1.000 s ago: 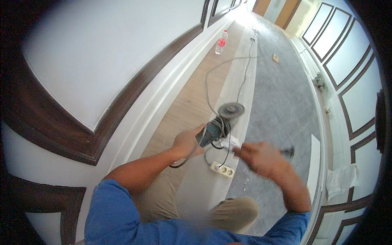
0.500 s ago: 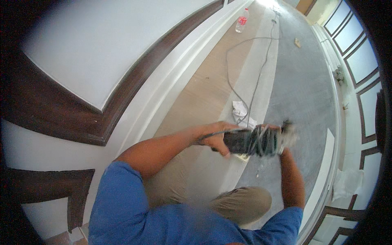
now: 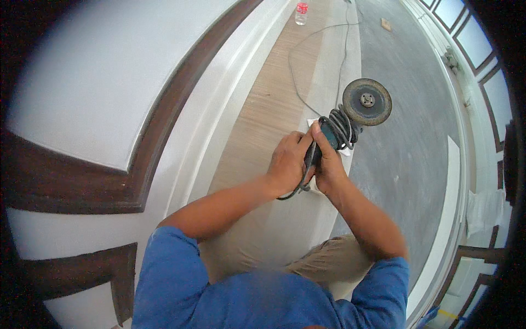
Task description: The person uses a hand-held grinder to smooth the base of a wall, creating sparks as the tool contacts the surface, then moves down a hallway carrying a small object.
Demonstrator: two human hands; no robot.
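An angle grinder [image 3: 327, 133] is held out in front of me, its round disc [image 3: 353, 104] facing up at the far end. Dark cord [image 3: 343, 129] is wound several times around the tool's body behind the disc. My left hand [image 3: 287, 163] is closed around the rear of the grinder and the cord there. A loop of that cord hangs below, beside the left wrist. My right hand [image 3: 330, 169] grips the body from the right side, its thumb lying along the tool. Partly hidden beneath the grinder is a crumpled white cloth or paper [image 3: 346, 151].
A thin grey cable [image 3: 290, 68] loops across the floor ahead. Farther off stand a clear bottle with a red label [image 3: 301, 15] and a small beige block [image 3: 386, 24]. A white wall with dark brown trim [image 3: 159, 126] rises at the left; a long white strip [image 3: 438, 219] lies right.
The grinder has turned so its disc now points ahead and faces up. My right hand has shifted from the wound-cord end back to the body, close to my left hand.
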